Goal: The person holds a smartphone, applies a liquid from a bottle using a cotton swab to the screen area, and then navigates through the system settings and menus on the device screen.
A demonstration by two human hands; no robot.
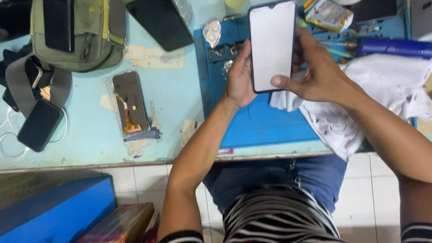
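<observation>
**Screen Check: Phone Held in Both Hands Over the Work Mat**

The smartphone (272,45) is raised above the blue work mat (265,126), its display lit plain white and facing the camera. The left hand (239,77) is curled around the phone's left edge, fingers behind the body and thumb along the side. The right hand (315,74) is closed on the right edge, with the thumb laid across the lower right corner of the glass. Both hands grip the phone; neither is free.

Judged step: inspection of the fitted display, with the white screen used to show faults.

The next move calls for a steady two-handed hold and light thumb pressure only, since the glass edge bears the grip. Setting the phone down calls for the bare patch of mat below it, beside the white cloth (382,90).

A detached display panel (129,105) with an orange flex cable lies well apart on the pale blue table (90,144), near a green bag (76,33) and a dark phone (39,124)
</observation>
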